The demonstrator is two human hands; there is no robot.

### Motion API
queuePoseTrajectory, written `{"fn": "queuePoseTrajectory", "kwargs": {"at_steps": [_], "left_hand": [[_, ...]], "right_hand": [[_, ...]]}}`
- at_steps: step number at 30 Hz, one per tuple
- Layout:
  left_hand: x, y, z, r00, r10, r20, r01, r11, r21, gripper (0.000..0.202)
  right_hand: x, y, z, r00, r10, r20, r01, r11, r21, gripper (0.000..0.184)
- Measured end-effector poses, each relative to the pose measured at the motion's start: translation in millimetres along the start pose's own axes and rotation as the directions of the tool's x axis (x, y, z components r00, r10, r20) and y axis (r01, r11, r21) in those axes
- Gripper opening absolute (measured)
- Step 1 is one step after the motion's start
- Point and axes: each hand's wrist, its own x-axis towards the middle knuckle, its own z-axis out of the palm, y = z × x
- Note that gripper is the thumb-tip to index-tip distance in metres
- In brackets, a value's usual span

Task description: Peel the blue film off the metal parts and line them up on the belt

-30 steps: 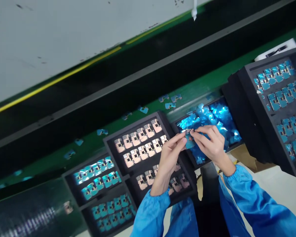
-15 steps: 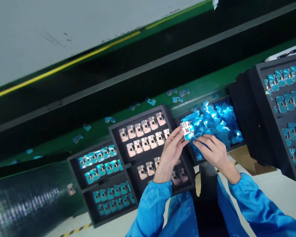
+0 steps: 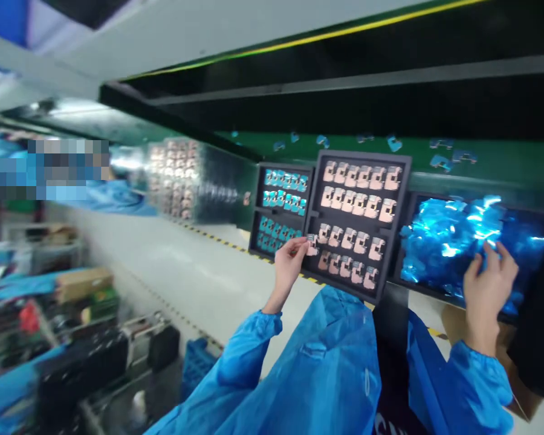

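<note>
Nearest, two bright blue smock sleeves (image 3: pixel 326 362) rise from the bottom edge. The left hand (image 3: pixel 288 266) has its fingers (image 3: pixel 299 244) pressed together, pinching a small silvery metal part (image 3: pixel 312 241) at the lower left corner of a black foam tray of copper-coloured parts (image 3: pixel 401 199). At 3 o'clock from that hand, well apart, the right hand (image 3: pixel 487 281) lies with fingers spread on a heap of shiny blue film scraps (image 3: pixel 444 241) in a black bin. At 9 o'clock from the copper tray, just beside it, stands a smaller black tray of blue-covered parts (image 3: pixel 281 208). Beyond them, loose blue film pieces (image 3: pixel 394 144) lie scattered on the green table (image 3: pixel 503 169). Far off at 9 o'clock, a blurred person in blue (image 3: pixel 113 196) sits by the same line.
</note>
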Motion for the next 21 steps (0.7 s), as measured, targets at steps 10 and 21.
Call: {"fn": "queuePoseTrajectory", "kwargs": {"at_steps": [10,21], "left_hand": [[-13.3,-38.7,4.2,1.000,0.014,0.026,-0.024,0.893,0.450,0.027],[-19.2,-57.4,20.1,0.982,0.179,0.061,-0.177,0.759,0.627,0.038]], "right_hand": [[-16.1,11.9,-14.6,1.000,-0.021,-0.015,0.022,0.998,0.061,0.062],[-14.2,3.6,-16.4,0.999,-0.039,0.026,0.036,0.993,0.112,0.061]]}}
